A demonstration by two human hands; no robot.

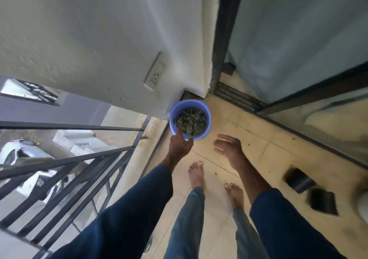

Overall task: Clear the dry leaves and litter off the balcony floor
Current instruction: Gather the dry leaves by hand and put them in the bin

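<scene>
Cream floor tiles [249,139] run between a white wall [99,39], a black railing [79,165] on the left and a sliding door [298,39] on the right. Two dark sandals [310,191] lie blurred by the door track. Small bits of litter [215,173] dot the tiles near the bare feet [196,174]. The left hand [180,145] grips the near rim of a blue bucket [190,119] with dry leaves [190,123] inside, held near the wall corner. The right hand [229,147] hovers beside it, fingers straight, holding nothing.
</scene>
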